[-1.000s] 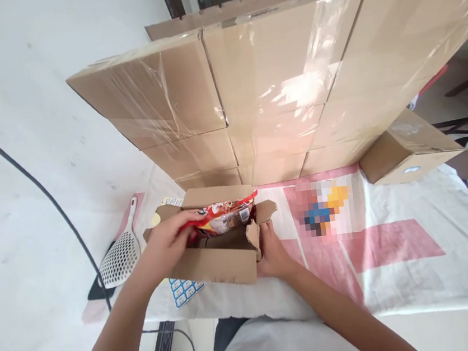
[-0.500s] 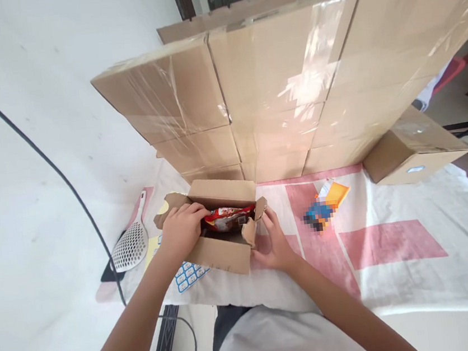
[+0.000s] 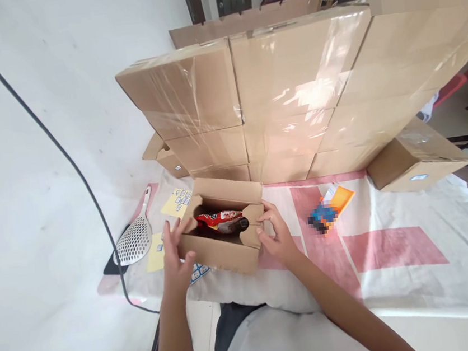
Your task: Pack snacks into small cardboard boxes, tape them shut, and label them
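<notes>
Your left hand (image 3: 176,255) lies flat against the left end of the small cardboard box (image 3: 224,238), fingers spread and thumb hooked over the near corner; it grasps nothing, only presses the side flap inward. Your right hand (image 3: 275,233) mirrors it at the box's right end, fingertips on the right flap (image 3: 252,218), palm open, closed on nothing. With a hand at each end the box stays squared between them, and both short flaps tip in over the opening.

Inside the box lies the red snack packet (image 3: 217,220), sunk below the rim and partly covered by the right flap, so only its top shows. The rear flap of the box stands upright behind it, leaving the top unsealed.

The box sits at the near edge of the pink-and-white cloth (image 3: 394,247), close to your body. Just left of the box lie yellow sheets of small stickers (image 3: 177,202), one of them partly under the box's corner, and farther left a white slotted spoon (image 3: 134,244) lies beside a black cable (image 3: 72,165) running down the wall. To the right of the box, apart from it, lies a small orange and blue packet (image 3: 331,209). Right behind the box rises a wall of stacked taped cartons (image 3: 284,96), and one single carton (image 3: 415,157) sits well off to the box's right.
</notes>
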Available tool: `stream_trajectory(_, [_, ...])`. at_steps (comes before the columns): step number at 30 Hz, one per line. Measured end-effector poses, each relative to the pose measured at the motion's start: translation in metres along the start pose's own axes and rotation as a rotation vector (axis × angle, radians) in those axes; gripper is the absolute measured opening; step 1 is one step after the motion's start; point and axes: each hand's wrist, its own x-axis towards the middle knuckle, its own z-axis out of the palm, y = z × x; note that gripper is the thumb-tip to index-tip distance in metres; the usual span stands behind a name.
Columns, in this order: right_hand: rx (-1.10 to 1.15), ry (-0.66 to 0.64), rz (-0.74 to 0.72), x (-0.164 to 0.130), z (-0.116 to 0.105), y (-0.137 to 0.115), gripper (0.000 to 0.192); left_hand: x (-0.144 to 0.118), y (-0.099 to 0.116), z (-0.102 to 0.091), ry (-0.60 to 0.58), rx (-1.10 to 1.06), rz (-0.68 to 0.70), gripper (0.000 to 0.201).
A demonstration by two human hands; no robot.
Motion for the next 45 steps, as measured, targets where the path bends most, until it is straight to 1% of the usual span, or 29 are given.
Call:
stream_trajectory(2, [0.049,0.054,0.012,0.008,0.004,-0.002,0.018,-0.008,0.000,-0.001,-0.126,0.098,0.057,0.101])
stream_trajectory(4, [0.087,0.062,-0.041,0.015,0.006,-0.003,0.032,-0.012,0.003,-0.006,-0.244,0.238,0.102,0.108])
stream_trajectory(5, [0.087,0.041,-0.081,0.018,0.005,-0.003,0.040,-0.013,0.005,-0.010,-0.285,0.309,0.132,0.105])
stream_trajectory(7, [0.057,-0.019,-0.149,0.022,0.003,-0.005,0.048,-0.016,0.011,-0.017,-0.313,0.405,0.185,0.087])
stream_trajectory(8, [0.039,-0.048,-0.156,0.023,0.001,-0.006,0.048,-0.016,0.014,-0.020,-0.295,0.421,0.189,0.078])
stream_trajectory(9, [0.032,-0.068,-0.144,0.025,-0.001,-0.008,0.046,-0.015,0.018,-0.022,-0.248,0.419,0.173,0.072])
stream_trajectory(10, [0.038,-0.077,-0.116,0.026,-0.002,-0.009,0.043,-0.012,0.023,-0.022,-0.174,0.411,0.129,0.069])
stream_trajectory(11, [0.051,-0.078,-0.077,0.027,-0.003,-0.010,0.041,-0.008,0.027,-0.021,-0.079,0.408,0.041,0.067])
stream_trajectory(13, [0.094,-0.083,-0.003,0.028,-0.005,-0.009,0.040,0.007,0.035,-0.015,0.092,0.407,-0.222,0.077])
stream_trajectory(14, [0.127,-0.085,0.023,0.027,-0.005,-0.006,0.043,0.015,0.038,-0.011,0.125,0.397,-0.355,0.085])
stream_trajectory(15, [0.164,-0.087,0.042,0.026,-0.005,-0.003,0.048,0.024,0.038,-0.007,0.111,0.368,-0.469,0.089])
stream_trajectory(16, [0.196,-0.093,0.047,0.025,-0.005,0.001,0.053,0.032,0.038,-0.002,0.065,0.315,-0.550,0.088])
stream_trajectory(18, [0.227,-0.131,0.036,0.020,-0.004,0.010,0.067,0.042,0.033,0.005,-0.035,0.161,-0.611,0.079])
stream_trajectory(19, [0.224,-0.159,0.032,0.017,-0.003,0.013,0.074,0.044,0.029,0.007,-0.058,0.078,-0.621,0.075])
stream_trajectory(22, [0.210,-0.200,0.067,0.014,0.002,0.015,0.084,0.041,0.022,0.009,-0.046,-0.110,-0.654,0.072])
stream_trajectory(26, [0.233,-0.126,0.196,0.019,0.012,0.000,0.086,0.035,0.026,0.009,-0.003,-0.182,-0.695,0.075])
stream_trajectory(28, [0.232,-0.099,0.229,0.022,0.010,-0.009,0.088,0.033,0.032,0.012,0.009,-0.204,-0.694,0.077])
stream_trajectory(30, [0.228,-0.067,0.210,0.023,0.000,-0.016,0.087,0.029,0.038,0.020,0.019,-0.208,-0.656,0.076])
stream_trajectory(33, [0.200,-0.011,0.164,0.020,-0.029,-0.016,0.082,0.024,0.048,0.042,0.012,-0.185,-0.538,0.071])
stream_trajectory(35, [0.167,-0.002,0.201,0.018,-0.049,-0.011,0.078,0.024,0.056,0.057,-0.008,-0.170,-0.469,0.070])
stream_trajectory(36, [0.158,-0.004,0.235,0.018,-0.056,-0.008,0.077,0.024,0.060,0.064,0.005,-0.140,-0.440,0.068])
stream_trajectory(38, [0.156,-0.009,0.283,0.016,-0.062,-0.002,0.080,0.023,0.073,0.076,0.115,0.007,-0.342,0.056])
stream_trajectory(39, [0.156,-0.008,0.287,0.015,-0.061,0.000,0.083,0.022,0.081,0.081,0.175,0.094,-0.246,0.044])
stream_trajectory(40, [0.150,-0.005,0.283,0.014,-0.059,0.001,0.086,0.019,0.089,0.086,0.191,0.164,-0.124,0.031])
stream_trajectory(41, [0.136,0.005,0.272,0.013,-0.056,0.000,0.087,0.016,0.097,0.090,0.161,0.202,0.008,0.021])
stream_trajectory(42, [0.120,0.029,0.255,0.011,-0.055,-0.001,0.085,0.011,0.103,0.094,0.091,0.210,0.128,0.016])
stream_trajectory(43, [0.107,0.070,0.238,0.009,-0.056,-0.002,0.080,0.006,0.108,0.098,0.005,0.200,0.219,0.016])
stream_trajectory(44, [0.095,0.148,0.212,0.007,-0.060,-0.004,0.072,0.000,0.112,0.101,-0.070,0.191,0.272,0.020])
stream_trajectory(45, [0.079,0.270,0.172,0.003,-0.068,-0.005,0.062,-0.006,0.113,0.105,-0.120,0.195,0.290,0.024])
